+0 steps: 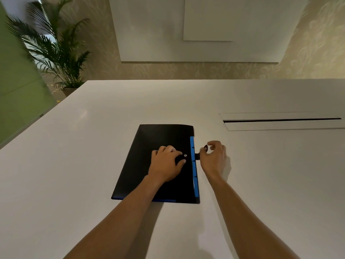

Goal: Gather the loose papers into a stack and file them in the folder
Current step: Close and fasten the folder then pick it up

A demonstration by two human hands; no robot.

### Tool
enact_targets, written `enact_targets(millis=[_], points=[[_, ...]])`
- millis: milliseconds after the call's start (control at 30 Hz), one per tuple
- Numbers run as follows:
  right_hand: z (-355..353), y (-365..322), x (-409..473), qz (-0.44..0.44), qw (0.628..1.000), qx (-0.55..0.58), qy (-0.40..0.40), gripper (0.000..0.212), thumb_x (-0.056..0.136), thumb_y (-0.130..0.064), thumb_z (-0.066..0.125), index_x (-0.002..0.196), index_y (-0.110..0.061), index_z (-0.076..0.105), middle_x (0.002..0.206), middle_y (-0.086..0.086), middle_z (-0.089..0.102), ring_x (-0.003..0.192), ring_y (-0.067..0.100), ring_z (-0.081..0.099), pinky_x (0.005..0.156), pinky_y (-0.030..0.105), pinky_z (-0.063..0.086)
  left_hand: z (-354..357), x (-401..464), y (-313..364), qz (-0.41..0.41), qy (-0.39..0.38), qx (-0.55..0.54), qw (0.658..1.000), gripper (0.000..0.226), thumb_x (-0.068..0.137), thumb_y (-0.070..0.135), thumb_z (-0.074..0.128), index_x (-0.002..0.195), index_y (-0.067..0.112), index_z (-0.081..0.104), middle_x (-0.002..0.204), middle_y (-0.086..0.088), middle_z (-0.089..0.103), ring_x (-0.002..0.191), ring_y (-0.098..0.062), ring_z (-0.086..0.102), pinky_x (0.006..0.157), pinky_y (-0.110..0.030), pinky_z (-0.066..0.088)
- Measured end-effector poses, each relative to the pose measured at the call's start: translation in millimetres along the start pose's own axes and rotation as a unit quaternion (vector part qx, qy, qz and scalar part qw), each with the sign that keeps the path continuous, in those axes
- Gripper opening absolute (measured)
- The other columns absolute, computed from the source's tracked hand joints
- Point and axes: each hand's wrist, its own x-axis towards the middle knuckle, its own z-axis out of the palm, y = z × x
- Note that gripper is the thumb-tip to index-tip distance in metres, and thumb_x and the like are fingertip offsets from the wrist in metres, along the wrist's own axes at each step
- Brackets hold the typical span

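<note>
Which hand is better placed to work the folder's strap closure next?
Right. The right hand already pinches the black strap tab at the folder edge, beside the snap. The left hand lies flat on the cover, holding it down.

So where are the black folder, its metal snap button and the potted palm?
black folder (pixel 156 139): head view, bare far part of its cover.
metal snap button (pixel 185 155): head view, middle of the button, beside the left fingers.
potted palm (pixel 56 51): head view, its fronds, far left.
</note>
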Motion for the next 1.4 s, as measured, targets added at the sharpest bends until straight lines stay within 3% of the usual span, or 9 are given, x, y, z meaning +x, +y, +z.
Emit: enact_targets(millis=[100, 200, 433, 700, 1200, 1333, 1400], points=[[5.9, 3.3, -8.0, -0.075, 0.993, -0.003, -0.087, 0.013, 0.089, -0.037, 0.064, 0.098, -0.028, 0.06, 0.095, -0.008, 0.064, 0.073, 0.001, 0.058, 0.058, 0.014, 0.04, 7.0, -1.1, -4.9, 0.001, 0.014, -0.017, 1.0, 0.045, 0.087, 0.056, 0.043, 0.124, 0.032, 0.055, 0.122, 0.007, 0.052, 0.12, -0.013, 0.043, 0.105, -0.041, 0.027], [12.6, 4.9, -14.5, -0.143, 0.983, -0.04, -0.112, 0.013, 0.087, -0.041, 0.064, 0.098, -0.034, 0.062, 0.096, -0.015, 0.061, 0.083, 0.002, 0.057, 0.066, 0.018, 0.048, 11.4, -1.4, -3.2, 0.002, 0.019, -0.029, 0.999, 0.046, 0.089, 0.052, 0.043, 0.127, 0.029, 0.054, 0.129, 0.004, 0.052, 0.123, -0.013, 0.044, 0.111, -0.045, 0.021], [18.1, 8.4, -14.9, -0.209, 0.963, -0.128, -0.115, 0.018, 0.09, -0.022, 0.057, 0.1, -0.023, 0.072, 0.105, -0.004, 0.069, 0.099, 0.012, 0.055, 0.078, 0.031, 0.053, 11.4, -2.1, -4.2, 0.017, 0.014, -0.051, 0.998, 0.042, 0.092, 0.043, 0.043, 0.132, 0.033, 0.046, 0.134, 0.004, 0.05, 0.13, -0.015, 0.04, 0.112, -0.048, 0.019], [14.4, 2.7, -21.6, -0.225, 0.943, -0.214, -0.118, 0.027, 0.089, -0.018, 0.054, 0.112, -0.024, 0.066, 0.116, -0.002, 0.065, 0.104, 0.017, 0.053, 0.085, 0.033, 0.047, 14.9, -2.8, -3.9, 0.015, -0.012, -0.023, 1.0, 0.04, 0.096, 0.043, 0.036, 0.134, 0.036, 0.047, 0.145, 0.003, 0.044, 0.14, -0.018, 0.028, 0.114, -0.048, 0.012], [7.8, -8.3, -33.1, -0.244, 0.905, -0.313, -0.156, 0.028, 0.095, -0.029, 0.047, 0.119, -0.024, 0.06, 0.126, 0.001, 0.055, 0.11, 0.021, 0.048, 0.09, 0.036, 0.043, 14.7, -5.5, -4.2, 0.017, -0.07, 0.02, 0.997, 0.047, 0.098, 0.05, 0.022, 0.141, 0.037, 0.034, 0.153, 0.002, 0.031, 0.144, -0.019, 0.016, 0.114, -0.053, 0.007], [0.5, -14.6, -37.8, -0.223, 0.908, -0.302, -0.188, 0.035, 0.093, -0.026, 0.048, 0.127, -0.024, 0.057, 0.134, 0.002, 0.051, 0.117, 0.023, 0.046, 0.095, 0.04, 0.041, 4.9, -5.1, -5.6, 0.014, -0.116, -0.022, 0.993, 0.047, 0.098, 0.049, 0.028, 0.143, 0.036, 0.032, 0.155, 0.001, 0.027, 0.144, -0.02, 0.013, 0.115, -0.053, 0.004], [-4.3, -17.8, -39.6, -0.205, 0.916, -0.277, -0.204, 0.039, 0.091, -0.023, 0.049, 0.129, -0.023, 0.055, 0.132, 0.004, 0.052, 0.116, 0.024, 0.047, 0.095, 0.04, 0.043, -4.6, -6.6, -6.2, 0.006, -0.113, -0.046, 0.992, 0.046, 0.096, 0.046, 0.038, 0.14, 0.033, 0.04, 0.151, -0.002, 0.035, 0.142, -0.022, 0.022, 0.115, -0.053, 0.009]])
